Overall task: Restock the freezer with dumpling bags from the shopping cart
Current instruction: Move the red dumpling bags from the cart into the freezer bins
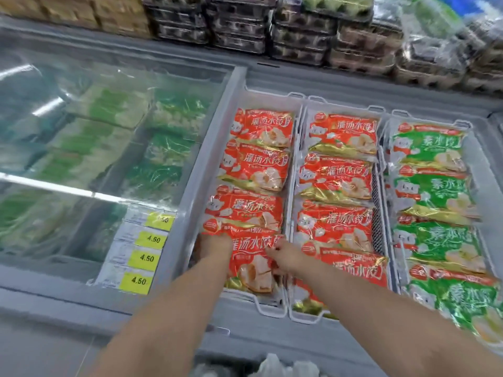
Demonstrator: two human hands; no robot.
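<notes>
Both hands seat a red bag [251,263] in the nearest basket [268,308]: left hand [215,242] and right hand [283,257] press its edges, finger positions unclear; it should lie flat, overlapping the row beyond the fingertips.

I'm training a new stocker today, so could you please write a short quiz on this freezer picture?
1. True or false: the right basket holds green bags.
2. Which bag do both hands touch? A) nearest red bag, left basket B) a green bag
3. Fill in: the yellow price tags read ____.

Key: 1 true. 2 A: left hand and right hand on the red bag. 3 4.50.
</notes>
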